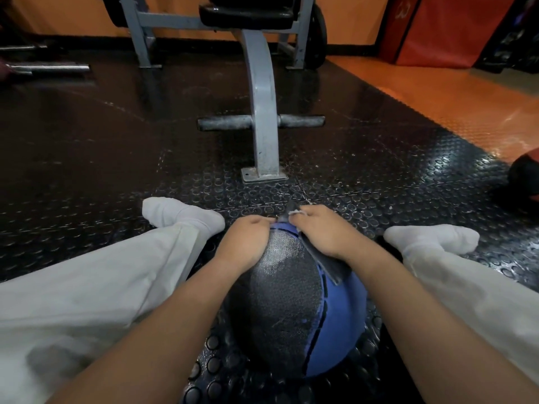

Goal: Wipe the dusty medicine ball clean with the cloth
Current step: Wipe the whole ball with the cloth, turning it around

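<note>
A black and blue medicine ball point(291, 304) sits on the studded floor mat between my legs, its black panel greyed with dust. My left hand point(245, 240) lies over the ball's far left top, fingers curled down over its far side. My right hand point(323, 231) presses a dark grey cloth point(326, 266) onto the ball's far right top. The fingers are bent over the cloth. A strip of cloth trails out from under my wrist, and a corner sticks up past my fingertips.
My legs in light trousers and white socks point(180, 217) flank the ball. A grey metal bench frame point(262, 135) stands bolted to the mat just ahead. A second dark ball point(525, 179) lies at the right edge. Barbell bars point(49, 68) lie far left.
</note>
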Motion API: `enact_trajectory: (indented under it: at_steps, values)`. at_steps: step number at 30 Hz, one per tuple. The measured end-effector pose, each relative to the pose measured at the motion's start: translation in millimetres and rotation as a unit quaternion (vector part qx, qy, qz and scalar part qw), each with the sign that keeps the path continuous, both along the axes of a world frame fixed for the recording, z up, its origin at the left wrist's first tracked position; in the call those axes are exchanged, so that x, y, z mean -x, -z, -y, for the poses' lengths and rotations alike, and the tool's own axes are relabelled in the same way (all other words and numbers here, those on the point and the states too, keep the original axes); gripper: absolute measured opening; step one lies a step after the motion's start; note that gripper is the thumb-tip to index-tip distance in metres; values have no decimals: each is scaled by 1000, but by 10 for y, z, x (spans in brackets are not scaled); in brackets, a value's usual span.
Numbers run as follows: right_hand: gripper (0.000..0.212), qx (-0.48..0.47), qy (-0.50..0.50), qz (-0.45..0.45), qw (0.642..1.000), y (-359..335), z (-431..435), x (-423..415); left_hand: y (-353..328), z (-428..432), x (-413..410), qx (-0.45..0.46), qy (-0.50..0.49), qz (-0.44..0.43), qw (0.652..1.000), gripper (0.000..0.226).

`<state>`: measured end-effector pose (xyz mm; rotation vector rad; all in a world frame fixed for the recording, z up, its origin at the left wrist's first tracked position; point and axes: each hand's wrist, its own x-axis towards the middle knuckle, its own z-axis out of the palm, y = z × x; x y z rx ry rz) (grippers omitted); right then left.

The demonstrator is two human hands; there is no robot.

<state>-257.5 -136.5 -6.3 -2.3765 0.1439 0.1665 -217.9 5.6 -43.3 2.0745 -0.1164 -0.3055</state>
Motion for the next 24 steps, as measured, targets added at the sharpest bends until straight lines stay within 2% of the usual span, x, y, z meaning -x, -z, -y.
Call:
enact_trajectory:
  at_steps: [2, 4, 7, 9, 11, 13, 15, 17, 20, 22, 24]
  values:
    - [35, 5, 0, -19, 1000, -21, -57, -149, 13, -41, -25, -5, -8, 1, 1000, 37]
    - [33, 14, -23, 7, 1000, -28, -96, -107, 20, -102, -65, -18, -10, -4, 1000, 39]
    - [23, 21, -68, 107, 992, 69, -74, 283, 80, -200, -120, -37, 5, 5, 999, 38]
    - [32, 29, -94, 188, 977, 115, -87, 587, 97, -246, -105, -1, 1, 1, 1000, 37]
    - [41, 34, -95, 210, 972, 186, -47, 624, 85, -268, -70, 34, -15, -4, 999, 37]
    - [38, 7, -57, 162, 985, 224, -12, 437, 78, -270, -22, 45, -29, -8, 999, 37]
    - [33, -69, 21, 58, 996, 218, 68, 134, 81, -264, 23, 45, -38, -5, 998, 38]
    - [34, -76, 63, -11, 995, 217, 142, -73, 76, -259, 53, 54, -56, -10, 997, 38]
    - [31, -20, 79, 0, 997, 113, 11, -8, 82, -247, 20, 47, -66, -10, 997, 37]
    - [26, 59, 65, 70, 994, 65, -217, 285, 94, -271, -12, 49, -66, -15, 997, 37]
    - [36, 142, 25, 152, 978, 55, -396, 591, 115, -300, -22, 66, -63, -15, 996, 37]
